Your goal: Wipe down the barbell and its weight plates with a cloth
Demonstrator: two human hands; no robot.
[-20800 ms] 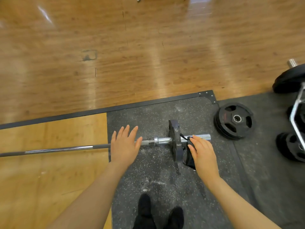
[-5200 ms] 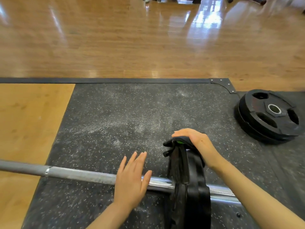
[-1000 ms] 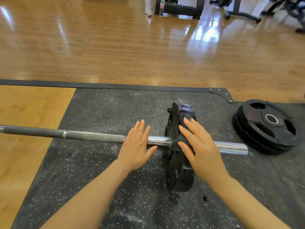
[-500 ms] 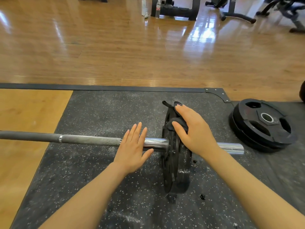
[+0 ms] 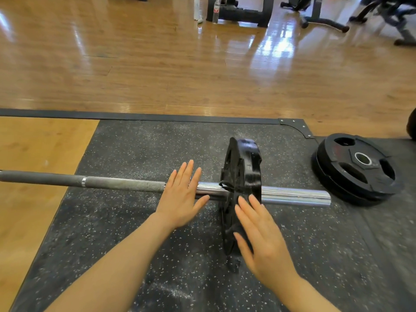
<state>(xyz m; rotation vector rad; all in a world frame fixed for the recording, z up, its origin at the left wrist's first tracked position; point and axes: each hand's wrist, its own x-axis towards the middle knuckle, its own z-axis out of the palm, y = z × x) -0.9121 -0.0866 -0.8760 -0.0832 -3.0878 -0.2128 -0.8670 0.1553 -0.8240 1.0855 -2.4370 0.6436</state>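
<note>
The barbell (image 5: 121,183) lies across a black speckled rubber mat (image 5: 139,221), its chrome sleeve (image 5: 295,195) pointing right. A black weight plate (image 5: 244,161) stands upright on the sleeve. My left hand (image 5: 182,197) rests flat, fingers straight, on the bar just left of the plate. With straight fingers my right hand (image 5: 261,239) presses a dark cloth (image 5: 236,235) against the plate's lower near rim. Most of the cloth is hidden under the hand, and a strip of it (image 5: 226,185) hangs by the sleeve.
Two black plates (image 5: 358,170) lie stacked flat on the mat at the right. A light wooden platform panel (image 5: 33,149) is at the left. Beyond the mat's metal-edged border, glossy wood floor reaches gym machine frames (image 5: 243,12) and two bottles (image 5: 216,10).
My right hand has slid with the cloth from the top of the plate down to its lower near rim. My left hand has stayed on the bar.
</note>
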